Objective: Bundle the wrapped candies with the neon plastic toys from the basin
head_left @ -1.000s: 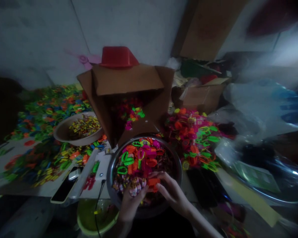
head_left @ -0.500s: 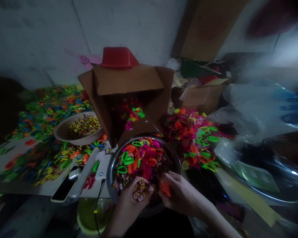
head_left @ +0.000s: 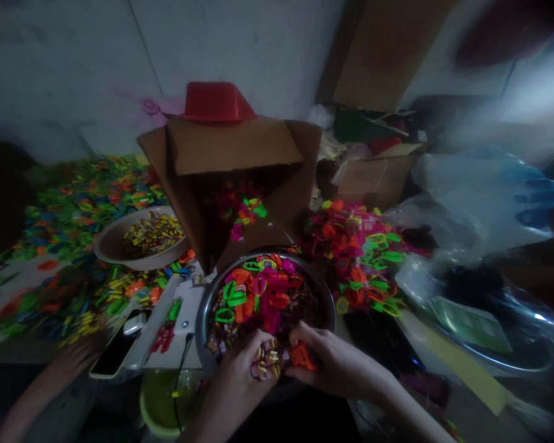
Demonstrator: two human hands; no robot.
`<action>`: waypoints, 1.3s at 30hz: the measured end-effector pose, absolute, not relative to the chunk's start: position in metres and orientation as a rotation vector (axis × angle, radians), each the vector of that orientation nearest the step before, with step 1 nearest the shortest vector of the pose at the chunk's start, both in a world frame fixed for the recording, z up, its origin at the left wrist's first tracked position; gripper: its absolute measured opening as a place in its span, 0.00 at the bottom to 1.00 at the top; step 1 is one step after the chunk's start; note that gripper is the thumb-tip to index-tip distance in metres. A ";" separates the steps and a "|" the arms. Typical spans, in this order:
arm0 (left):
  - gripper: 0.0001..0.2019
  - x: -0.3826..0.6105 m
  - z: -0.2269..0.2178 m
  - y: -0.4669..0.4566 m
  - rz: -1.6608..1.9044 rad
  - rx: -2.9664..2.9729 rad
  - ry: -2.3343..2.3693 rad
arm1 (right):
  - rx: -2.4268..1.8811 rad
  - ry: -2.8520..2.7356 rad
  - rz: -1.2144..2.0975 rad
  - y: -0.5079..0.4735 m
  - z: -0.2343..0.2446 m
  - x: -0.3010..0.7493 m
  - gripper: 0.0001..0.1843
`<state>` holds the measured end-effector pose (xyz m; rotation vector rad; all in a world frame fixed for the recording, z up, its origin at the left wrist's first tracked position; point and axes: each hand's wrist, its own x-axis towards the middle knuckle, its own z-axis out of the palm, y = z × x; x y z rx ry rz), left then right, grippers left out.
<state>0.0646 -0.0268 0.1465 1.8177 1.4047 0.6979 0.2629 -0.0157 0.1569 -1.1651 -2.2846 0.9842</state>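
My left hand [head_left: 253, 360] is closed around a cluster of small wrapped candies [head_left: 266, 360], brown and gold striped, over the near rim of a metal bowl [head_left: 331, 307]. Beside it, my right hand [head_left: 325, 354] pinches an orange plastic piece [head_left: 302, 357] that looks like a toy watch. The two hands almost meet, the orange piece close to the candies. In the bowl lie more wrapped candies [head_left: 219, 344], with green, orange and pink looped plastic pieces [head_left: 258, 286] heaped on top. The fingertips of my left hand are partly hidden.
An open cardboard box [head_left: 235, 147] stands behind the bowl, a red tub [head_left: 218, 101] on top. Plastic pieces are piled at right [head_left: 360, 258] and left [head_left: 83, 209]. A pale basin [head_left: 106, 246] holds yellow pieces. Another person's hand [head_left: 80, 357] reaches in near a phone [head_left: 115, 351].
My right hand has moved slightly left and turned, bringing the orange piece nearer the candies in my left hand. Another person's hand and forearm have come in at the left.
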 end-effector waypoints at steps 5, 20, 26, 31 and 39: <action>0.10 0.058 0.143 -0.028 0.644 1.834 1.352 | -1.145 -2.316 1.077 -0.012 0.153 0.262 0.13; 0.19 0.053 0.148 -0.015 0.260 2.180 1.193 | -0.891 -2.424 1.054 -0.006 0.128 0.272 0.06; 0.14 0.061 0.156 -0.012 0.342 2.144 1.235 | -0.942 -2.283 1.064 -0.012 0.142 0.272 0.13; 0.11 0.064 0.162 -0.011 0.361 2.218 1.207 | -0.923 -2.281 0.953 -0.012 0.149 0.273 0.12; 0.11 0.063 0.163 -0.014 0.408 2.339 1.189 | -0.896 -2.324 0.793 -0.014 0.145 0.272 0.15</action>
